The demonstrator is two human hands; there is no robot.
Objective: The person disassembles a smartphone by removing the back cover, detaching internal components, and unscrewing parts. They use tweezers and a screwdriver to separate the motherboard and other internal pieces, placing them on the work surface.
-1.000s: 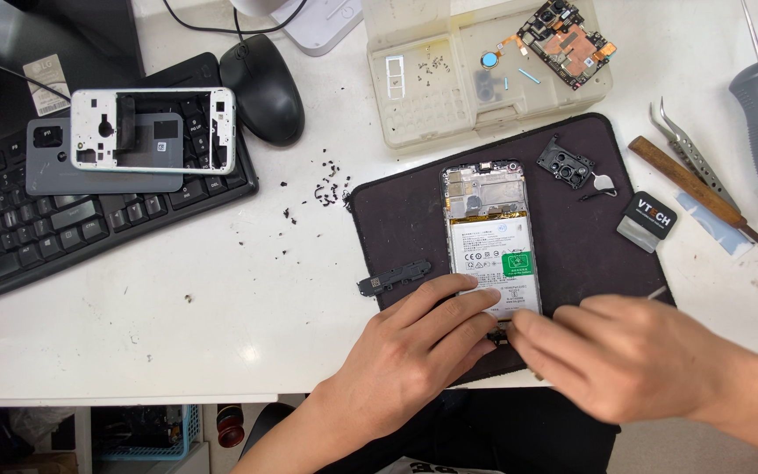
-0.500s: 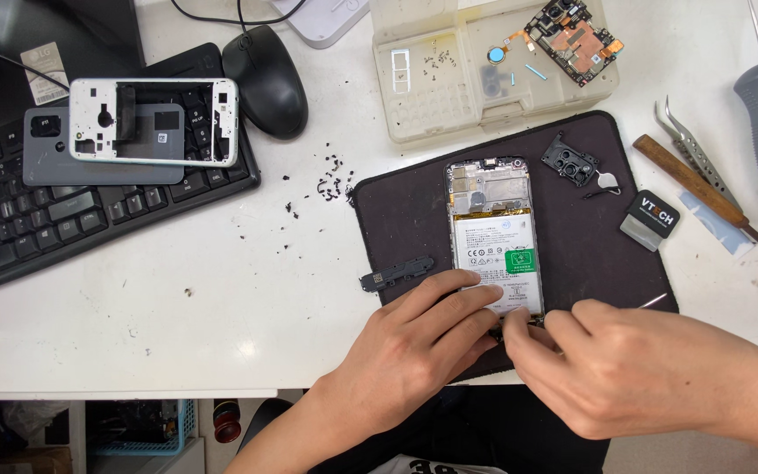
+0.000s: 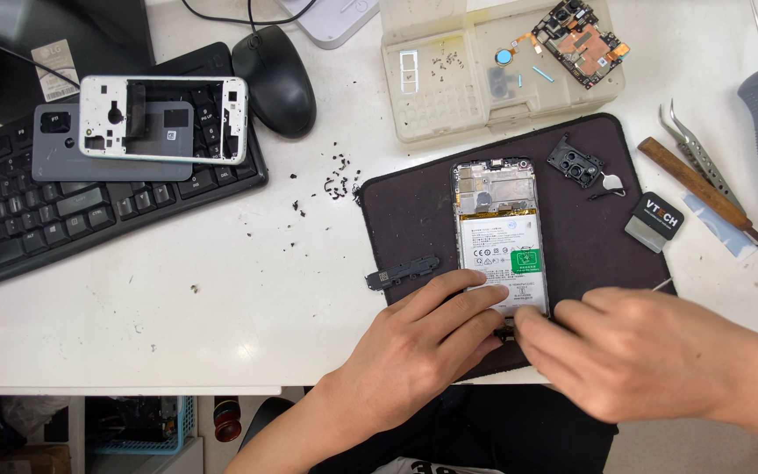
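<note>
Bare desk (image 3: 221, 290) left of mat (image 3: 405, 219) — keyboard (image 3: 10, 219) beyond.

Phone-repair workbench. White table (image 3: 177, 298). Dark mat (image 3: 414, 211) under both hands, bearing an opened phone (image 3: 497, 233). Beyond the hands: parts tray (image 3: 449, 96) with a circuit board (image 3: 581, 39). Right of them: tweezers (image 3: 695, 154), wooden-handled tool (image 3: 699, 189). Far left: phone frame (image 3: 164, 118) on a keyboard (image 3: 46, 219), mouse (image 3: 275, 79), loose screws (image 3: 337, 180).
</note>
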